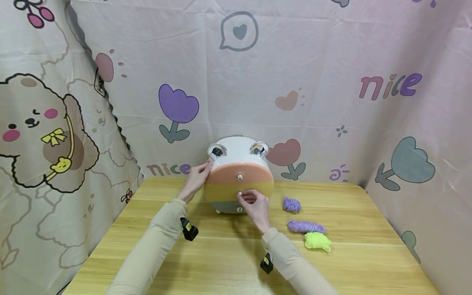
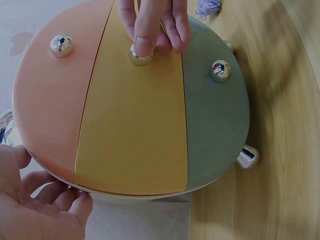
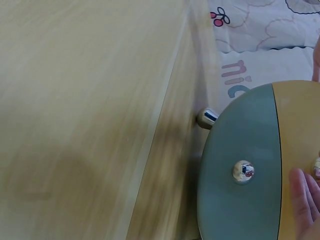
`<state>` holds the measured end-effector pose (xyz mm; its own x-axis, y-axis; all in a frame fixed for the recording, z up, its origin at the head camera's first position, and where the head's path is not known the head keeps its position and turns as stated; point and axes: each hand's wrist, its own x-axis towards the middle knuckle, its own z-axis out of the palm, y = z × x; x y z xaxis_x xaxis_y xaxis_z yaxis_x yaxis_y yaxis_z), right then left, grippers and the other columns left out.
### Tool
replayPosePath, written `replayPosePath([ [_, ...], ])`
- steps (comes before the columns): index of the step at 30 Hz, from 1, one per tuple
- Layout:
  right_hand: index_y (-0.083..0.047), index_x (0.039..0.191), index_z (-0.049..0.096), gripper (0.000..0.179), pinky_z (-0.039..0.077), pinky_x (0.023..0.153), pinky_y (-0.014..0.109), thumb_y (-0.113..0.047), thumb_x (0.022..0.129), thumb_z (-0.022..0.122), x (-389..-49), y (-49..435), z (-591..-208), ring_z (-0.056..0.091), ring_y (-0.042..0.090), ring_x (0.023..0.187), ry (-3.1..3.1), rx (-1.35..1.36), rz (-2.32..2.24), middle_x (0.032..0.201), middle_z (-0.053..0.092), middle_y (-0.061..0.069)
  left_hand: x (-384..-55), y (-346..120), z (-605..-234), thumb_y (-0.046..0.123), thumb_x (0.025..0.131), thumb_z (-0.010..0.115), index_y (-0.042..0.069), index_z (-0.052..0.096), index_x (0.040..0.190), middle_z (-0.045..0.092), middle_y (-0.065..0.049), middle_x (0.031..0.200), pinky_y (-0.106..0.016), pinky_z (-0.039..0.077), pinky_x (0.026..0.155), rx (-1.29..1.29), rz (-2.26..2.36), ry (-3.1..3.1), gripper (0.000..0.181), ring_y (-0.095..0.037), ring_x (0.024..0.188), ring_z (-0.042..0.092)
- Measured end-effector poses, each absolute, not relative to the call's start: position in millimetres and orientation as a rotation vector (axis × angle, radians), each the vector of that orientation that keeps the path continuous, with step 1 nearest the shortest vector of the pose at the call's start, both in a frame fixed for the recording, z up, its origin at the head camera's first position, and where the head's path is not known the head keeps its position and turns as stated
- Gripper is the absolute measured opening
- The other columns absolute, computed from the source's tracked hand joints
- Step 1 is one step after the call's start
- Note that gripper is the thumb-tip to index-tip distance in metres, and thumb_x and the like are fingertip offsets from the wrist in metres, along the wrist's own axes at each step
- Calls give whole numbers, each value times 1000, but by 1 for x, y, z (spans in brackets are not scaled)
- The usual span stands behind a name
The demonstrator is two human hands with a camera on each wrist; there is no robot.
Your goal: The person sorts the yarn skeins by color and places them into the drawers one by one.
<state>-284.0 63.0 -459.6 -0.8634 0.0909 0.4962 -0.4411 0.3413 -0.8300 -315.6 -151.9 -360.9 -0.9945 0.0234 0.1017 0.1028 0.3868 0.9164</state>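
A small rounded drawer cabinet (image 1: 238,146) stands on the table, with pink, yellow and green drawer fronts and two silvery rings on top. My right hand (image 1: 255,207) pinches the silver knob (image 2: 140,56) of the yellow middle drawer (image 2: 132,130). That drawer's front lies level with its neighbours. At the cabinet's left side, my left hand (image 1: 196,180) touches the edge near the pink drawer (image 2: 57,100), fingers spread along it. The green drawer (image 3: 240,195) has its own knob (image 3: 243,171), untouched. In the right wrist view, my right hand (image 3: 306,202) is partly cut off.
To the right of the cabinet lie a small purple yarn bundle (image 1: 291,204), a longer purple yarn bundle (image 1: 306,226) and a yellow-green yarn bundle (image 1: 317,241). A printed curtain (image 1: 239,82) hangs behind the wooden table (image 1: 221,266) and at both sides.
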Motion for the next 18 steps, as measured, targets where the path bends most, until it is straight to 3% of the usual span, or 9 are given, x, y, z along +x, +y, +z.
replayPosePath([
  [18,-3,85,74,12,59,63,17,-12,82,81,-285,60,-459,76,22,71,-2143,276,1567,79,78,14,-316,-152,-362,34,108,44,2,48,147,34,-11,162,-44,26,127,-123,-1705,-2551,50,-32,153,30],
])
